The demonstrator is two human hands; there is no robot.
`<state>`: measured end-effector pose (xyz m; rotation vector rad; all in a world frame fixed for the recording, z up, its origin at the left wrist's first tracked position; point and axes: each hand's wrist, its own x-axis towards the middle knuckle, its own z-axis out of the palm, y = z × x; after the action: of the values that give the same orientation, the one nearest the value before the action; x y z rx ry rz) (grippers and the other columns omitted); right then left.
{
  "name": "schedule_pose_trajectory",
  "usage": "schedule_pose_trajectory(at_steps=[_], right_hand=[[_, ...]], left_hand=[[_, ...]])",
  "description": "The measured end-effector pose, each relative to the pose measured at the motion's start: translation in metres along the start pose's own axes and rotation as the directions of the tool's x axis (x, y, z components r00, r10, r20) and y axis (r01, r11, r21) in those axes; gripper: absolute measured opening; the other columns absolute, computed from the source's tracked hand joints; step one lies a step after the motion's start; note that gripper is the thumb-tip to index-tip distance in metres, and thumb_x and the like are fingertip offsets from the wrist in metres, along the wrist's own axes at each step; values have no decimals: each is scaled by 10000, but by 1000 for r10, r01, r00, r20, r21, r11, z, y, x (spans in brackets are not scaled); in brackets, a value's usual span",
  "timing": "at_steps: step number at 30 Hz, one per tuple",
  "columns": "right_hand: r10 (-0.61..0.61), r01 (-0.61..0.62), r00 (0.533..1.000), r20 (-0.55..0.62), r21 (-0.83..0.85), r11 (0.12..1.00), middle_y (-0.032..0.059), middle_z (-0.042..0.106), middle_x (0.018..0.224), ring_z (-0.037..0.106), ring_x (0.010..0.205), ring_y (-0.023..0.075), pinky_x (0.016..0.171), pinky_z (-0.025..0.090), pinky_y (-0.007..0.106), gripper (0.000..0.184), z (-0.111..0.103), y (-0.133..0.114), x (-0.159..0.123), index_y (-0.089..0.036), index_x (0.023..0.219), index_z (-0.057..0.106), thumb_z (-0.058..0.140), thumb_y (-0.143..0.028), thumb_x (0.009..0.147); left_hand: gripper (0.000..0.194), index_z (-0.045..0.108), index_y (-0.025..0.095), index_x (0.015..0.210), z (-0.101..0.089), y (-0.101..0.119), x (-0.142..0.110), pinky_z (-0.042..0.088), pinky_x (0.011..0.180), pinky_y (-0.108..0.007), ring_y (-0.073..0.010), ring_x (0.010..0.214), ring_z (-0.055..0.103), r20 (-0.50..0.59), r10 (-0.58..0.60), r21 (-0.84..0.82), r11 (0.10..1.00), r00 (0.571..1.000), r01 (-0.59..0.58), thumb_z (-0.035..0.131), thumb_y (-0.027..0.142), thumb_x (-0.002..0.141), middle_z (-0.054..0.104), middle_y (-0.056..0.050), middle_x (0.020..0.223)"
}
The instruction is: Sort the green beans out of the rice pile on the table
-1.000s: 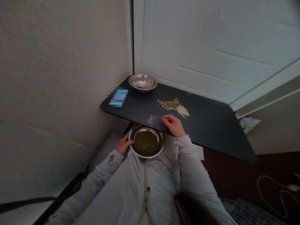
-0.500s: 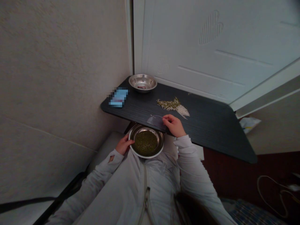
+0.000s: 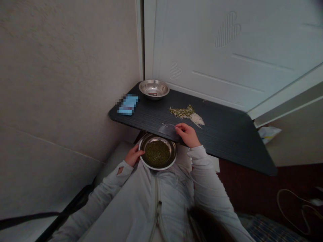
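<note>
My left hand (image 3: 133, 155) grips the left rim of a steel bowl (image 3: 173, 158), thumb over the edge. Small green grains (image 3: 157, 153), which look like mung beans, cover its bottom; the bowl rests at my lap, partly under the table edge. My right hand (image 3: 187, 134) pinches a thin clear plastic piece (image 3: 167, 130) with a rounded edge, held low at the table's near edge above the bowl. A few pale grains lie by its far edge. Beyond that hand, a mixed green and white pile (image 3: 182, 113) joins a heap of white grains (image 3: 196, 119).
The dark table (image 3: 227, 134) stands against a white door (image 3: 202, 43). A second steel bowl (image 3: 154, 88) with a small reddish item inside sits at the back left. Near it lies a blurred-out blue rectangular object (image 3: 128, 105). A white cable (image 3: 290, 190) is on the floor at right.
</note>
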<state>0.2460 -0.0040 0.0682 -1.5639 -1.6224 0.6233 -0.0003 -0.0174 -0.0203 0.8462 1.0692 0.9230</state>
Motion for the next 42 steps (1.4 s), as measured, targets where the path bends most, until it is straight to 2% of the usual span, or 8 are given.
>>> schedule_pose_trajectory(at_steps=[29, 37, 42], right_hand=[[6, -6, 1000, 1, -26, 1000, -27, 515, 556, 472, 539, 88, 549, 358, 206, 210, -1, -3, 0, -179, 767, 542, 441, -340, 679], [-11, 12, 1000, 25, -42, 999, -19, 536, 582, 476, 540, 89, 536, 356, 205, 224, 0, -2, -1, -178, 779, 543, 436, -348, 681], [-49, 57, 995, 81, -100, 993, -26, 534, 567, 463, 518, 85, 519, 344, 202, 217, -2, -5, -2, -186, 791, 546, 445, -341, 679]], left_hand=[[408, 571, 103, 852, 2, 2, -1, 377, 769, -355, -219, 795, 543, -3, -5, 10, 1000, 1000, 5, 616, 196, 458, 626, -40, 774], [385, 564, 110, 827, 3, 2, -1, 382, 753, -346, -205, 759, 549, -7, -26, -21, 999, 1000, 26, 622, 178, 452, 623, -30, 756], [402, 563, 112, 845, 3, 2, -2, 374, 767, -353, -213, 786, 544, -10, -20, -29, 999, 1000, 20, 623, 179, 453, 623, -35, 776]])
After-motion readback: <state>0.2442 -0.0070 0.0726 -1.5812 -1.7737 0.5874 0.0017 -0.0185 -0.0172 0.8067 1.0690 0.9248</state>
